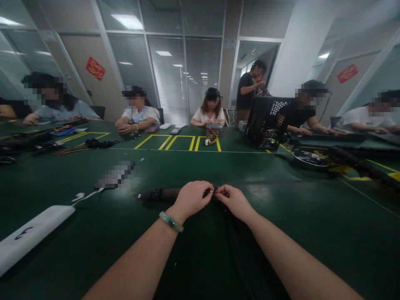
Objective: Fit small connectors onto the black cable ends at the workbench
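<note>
Near the middle of the green table [150, 250], my left hand [192, 202] is closed on a small black piece with a gold-coloured end [211, 191]. My right hand [234, 202] pinches close beside that end; what lies between its fingertips is too small to make out. A dark, rod-shaped tool [159, 194] with a metal tip lies to the left, partly hidden behind my left hand. From below my right hand, a black cable [236, 246] runs toward the table's near side.
A white power strip [37, 233] lies at left, its cord leading toward a phone [115, 175]. Cable bundles [28, 139] lie far left. Across the table, several people sit near a black computer case [265, 121]; a round shiny part [309, 158] lies at right.
</note>
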Demonstrator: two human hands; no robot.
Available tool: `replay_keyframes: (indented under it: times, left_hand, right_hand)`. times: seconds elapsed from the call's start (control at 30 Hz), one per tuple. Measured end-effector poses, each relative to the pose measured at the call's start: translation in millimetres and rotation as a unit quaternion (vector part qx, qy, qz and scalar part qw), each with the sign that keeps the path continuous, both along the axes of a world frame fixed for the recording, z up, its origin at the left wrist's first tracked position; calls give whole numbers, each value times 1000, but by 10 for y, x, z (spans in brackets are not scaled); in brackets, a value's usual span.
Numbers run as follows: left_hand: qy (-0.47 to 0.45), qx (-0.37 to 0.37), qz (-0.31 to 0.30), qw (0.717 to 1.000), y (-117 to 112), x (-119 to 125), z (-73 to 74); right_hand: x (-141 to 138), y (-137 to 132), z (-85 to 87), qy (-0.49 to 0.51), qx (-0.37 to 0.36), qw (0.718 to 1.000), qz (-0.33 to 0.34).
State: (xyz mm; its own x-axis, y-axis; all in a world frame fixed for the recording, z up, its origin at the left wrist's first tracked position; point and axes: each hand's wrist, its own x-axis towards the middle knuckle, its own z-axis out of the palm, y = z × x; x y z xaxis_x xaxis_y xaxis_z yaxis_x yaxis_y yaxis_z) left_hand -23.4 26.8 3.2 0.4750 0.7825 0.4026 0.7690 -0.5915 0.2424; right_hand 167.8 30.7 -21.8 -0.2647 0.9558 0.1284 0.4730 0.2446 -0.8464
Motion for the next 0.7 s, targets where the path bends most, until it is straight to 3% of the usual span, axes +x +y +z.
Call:
replay_keyframes:
  times: [0.7]
  left_hand:
    - [10,-9,4,1000,-8,2,27]
  right_hand:
    - [10,-1,-1,-25,7,1000,-9]
